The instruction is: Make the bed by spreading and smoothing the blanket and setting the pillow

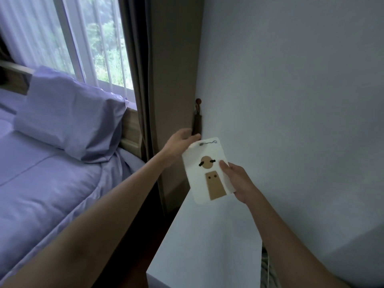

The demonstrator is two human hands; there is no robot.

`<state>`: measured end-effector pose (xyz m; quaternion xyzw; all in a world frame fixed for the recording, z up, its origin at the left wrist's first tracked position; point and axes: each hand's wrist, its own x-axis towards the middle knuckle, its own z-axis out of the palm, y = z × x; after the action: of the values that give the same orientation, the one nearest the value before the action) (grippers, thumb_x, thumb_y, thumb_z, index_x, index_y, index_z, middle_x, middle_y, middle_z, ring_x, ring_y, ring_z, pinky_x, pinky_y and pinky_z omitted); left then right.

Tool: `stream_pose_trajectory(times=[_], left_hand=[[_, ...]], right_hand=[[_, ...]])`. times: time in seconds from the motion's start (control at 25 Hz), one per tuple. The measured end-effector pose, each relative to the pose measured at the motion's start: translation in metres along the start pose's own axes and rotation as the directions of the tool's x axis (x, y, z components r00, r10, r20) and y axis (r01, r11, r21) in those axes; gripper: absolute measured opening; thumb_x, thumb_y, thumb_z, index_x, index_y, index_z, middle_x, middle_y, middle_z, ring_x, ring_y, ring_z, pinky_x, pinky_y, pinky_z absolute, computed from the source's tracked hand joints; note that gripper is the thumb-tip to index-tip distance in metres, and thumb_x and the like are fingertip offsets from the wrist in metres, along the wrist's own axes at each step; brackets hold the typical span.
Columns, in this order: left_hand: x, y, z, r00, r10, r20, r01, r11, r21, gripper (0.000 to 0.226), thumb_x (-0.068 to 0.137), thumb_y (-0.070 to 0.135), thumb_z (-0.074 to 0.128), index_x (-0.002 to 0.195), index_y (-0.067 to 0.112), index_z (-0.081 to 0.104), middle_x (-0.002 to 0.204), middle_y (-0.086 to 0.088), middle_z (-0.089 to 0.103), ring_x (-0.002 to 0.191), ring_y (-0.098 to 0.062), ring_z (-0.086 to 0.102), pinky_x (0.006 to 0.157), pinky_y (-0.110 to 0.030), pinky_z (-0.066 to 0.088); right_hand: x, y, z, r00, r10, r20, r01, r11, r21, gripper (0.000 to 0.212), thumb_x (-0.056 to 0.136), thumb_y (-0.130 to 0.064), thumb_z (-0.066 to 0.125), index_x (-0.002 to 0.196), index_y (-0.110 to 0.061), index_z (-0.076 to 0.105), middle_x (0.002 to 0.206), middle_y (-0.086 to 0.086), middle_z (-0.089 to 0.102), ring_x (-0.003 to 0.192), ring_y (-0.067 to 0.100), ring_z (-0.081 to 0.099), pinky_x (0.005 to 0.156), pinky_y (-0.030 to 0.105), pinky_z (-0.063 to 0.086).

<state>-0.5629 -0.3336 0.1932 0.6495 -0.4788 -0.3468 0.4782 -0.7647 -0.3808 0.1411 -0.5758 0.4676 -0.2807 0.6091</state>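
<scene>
White card (pixel 208 173), pinched at its top corner by the left hand (pixel 181 140) and at its right edge by the right hand (pixel 237 179), hangs just below the hook (pixel 198 102). Steady it and guide its loop squarely on (seemingly a side errand). At left, the blanket (pixel 52 183) lies spread, with the pillow (pixel 68 113) at its head.

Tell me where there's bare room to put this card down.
The white surface under the card, between curtain and wall, is bare. So is the blanket below the pillow. The corner by the hook is tight, with the left hand there.
</scene>
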Motion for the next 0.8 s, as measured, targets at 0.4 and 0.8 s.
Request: stream_pose_trajectory(times=[0.4, 0.8], left_hand=[[-0.017, -0.046, 0.047, 0.994, -0.082, 0.079, 0.108, 0.895, -0.433, 0.025, 0.101, 0.017, 0.044, 0.121, 0.008, 0.054, 0.114, -0.009, 0.066, 0.097, -0.022, 0.066, 0.080, -0.038, 0.056], [-0.017, -0.055, 0.046, 0.990, -0.123, 0.068, 0.140, 0.875, -0.464, 0.025, 0.102, 0.020, 0.042, 0.120, 0.010, 0.055, 0.103, -0.003, 0.066, 0.086, -0.016, 0.063, 0.065, -0.027, 0.050]], right_hand=[[-0.003, 0.002, -0.004, 0.875, -0.382, -0.299, 0.243, 0.878, -0.412, 0.058, 0.084, -0.041, 0.066, 0.134, -0.024, 0.044, 0.138, -0.003, 0.050, 0.122, 0.015, 0.046, 0.099, 0.035, 0.041], [-0.007, 0.020, -0.009, 0.700, -0.633, 0.329, 0.539, 0.166, -0.826, 0.070, 0.075, -0.061, 0.061, 0.136, -0.028, 0.051, 0.141, -0.013, 0.051, 0.121, 0.012, 0.054, 0.093, 0.031, 0.047]])
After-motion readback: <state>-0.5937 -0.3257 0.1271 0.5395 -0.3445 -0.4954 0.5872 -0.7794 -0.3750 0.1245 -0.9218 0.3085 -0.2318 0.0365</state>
